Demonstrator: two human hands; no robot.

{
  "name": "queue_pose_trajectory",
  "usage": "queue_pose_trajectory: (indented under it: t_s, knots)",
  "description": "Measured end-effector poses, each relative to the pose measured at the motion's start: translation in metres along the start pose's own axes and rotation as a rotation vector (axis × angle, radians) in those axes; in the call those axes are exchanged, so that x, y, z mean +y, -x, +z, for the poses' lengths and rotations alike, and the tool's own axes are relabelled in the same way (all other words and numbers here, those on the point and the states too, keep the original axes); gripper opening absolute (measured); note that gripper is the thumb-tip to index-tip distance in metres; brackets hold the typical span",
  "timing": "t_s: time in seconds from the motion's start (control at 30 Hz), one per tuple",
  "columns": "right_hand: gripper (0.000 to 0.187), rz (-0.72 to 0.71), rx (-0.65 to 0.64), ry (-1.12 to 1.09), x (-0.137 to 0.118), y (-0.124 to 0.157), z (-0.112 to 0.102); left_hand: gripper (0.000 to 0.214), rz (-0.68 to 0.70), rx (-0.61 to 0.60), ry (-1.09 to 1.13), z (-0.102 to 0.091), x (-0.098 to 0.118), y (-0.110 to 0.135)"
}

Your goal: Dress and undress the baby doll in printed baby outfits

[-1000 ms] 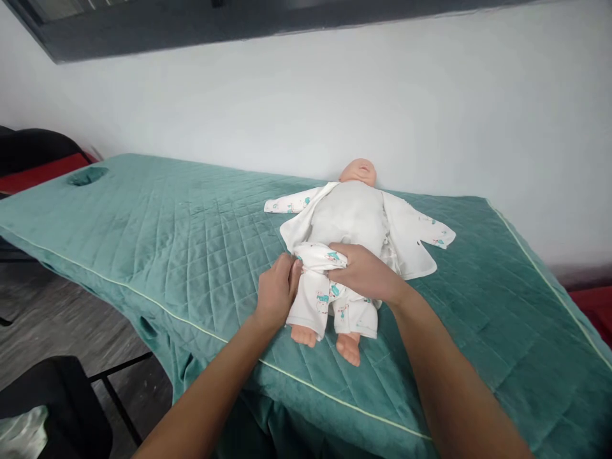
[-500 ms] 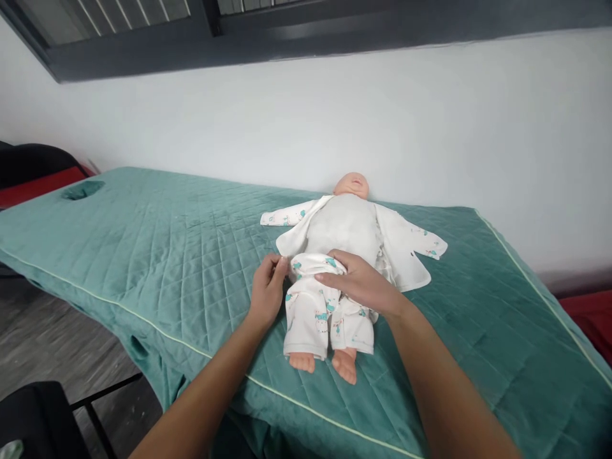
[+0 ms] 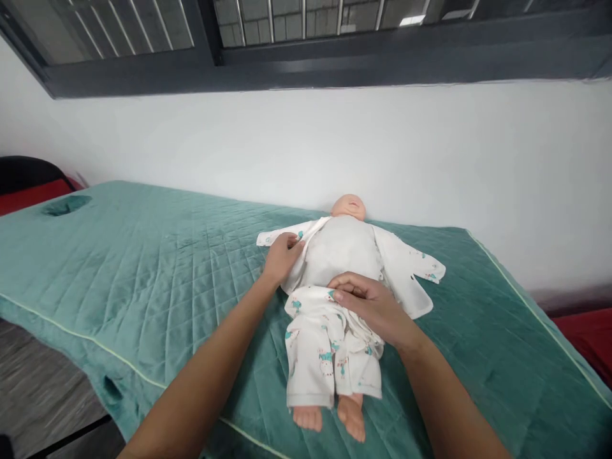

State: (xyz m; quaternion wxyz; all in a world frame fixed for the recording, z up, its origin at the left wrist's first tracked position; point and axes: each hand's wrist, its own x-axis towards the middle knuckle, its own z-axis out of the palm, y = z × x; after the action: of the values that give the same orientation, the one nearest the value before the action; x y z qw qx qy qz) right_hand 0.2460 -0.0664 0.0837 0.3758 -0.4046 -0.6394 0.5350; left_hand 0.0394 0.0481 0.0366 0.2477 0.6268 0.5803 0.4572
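A baby doll lies on its back, head toward the wall and bare feet toward me. It wears a white printed shirt, spread open at the front over a white cloth torso. White printed pants cover its legs. My left hand is at the shirt's left front, fingers and thumb closed on the fabric beside the torso. At the pants' waistband, my right hand pinches the cloth, thumb outside and fingers curled over the top edge. The right fingertips are partly hidden.
The doll rests on a long bed with a green quilted cover, which has a round hole near its left end. A white wall and a dark window frame stand behind. Red seats flank the bed.
My left hand has left the pants' waistband and moved up to the open shirt front. My right hand stays at the waistband. The camera view has tilted upward.
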Motion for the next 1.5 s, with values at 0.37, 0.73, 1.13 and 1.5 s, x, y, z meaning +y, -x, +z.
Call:
queue_pose_trajectory:
  t_s: [0.37, 0.73, 1.13, 1.5]
  knots:
    - [0.020, 0.081, 0.000, 0.050, 0.005, -0.004, 0.005, 0.037, -0.057, -0.056, 0.069, -0.001, -0.026, -0.041]
    - [0.025, 0.052, 0.066, 0.075, 0.001, -0.001, 0.002, 0.045, -0.208, -0.257, -0.648, -0.043, -0.039, -0.040]
    - [0.044, 0.362, 0.278, 0.751, 0.016, 0.011, -0.071, 0.031, 0.086, -0.387, -0.254, -0.036, 0.015, -0.004]
    - [0.035, 0.363, 0.071, 0.971, 0.016, 0.015, -0.069, 0.023, -0.057, -1.123, 0.053, -0.045, 0.016, -0.001]
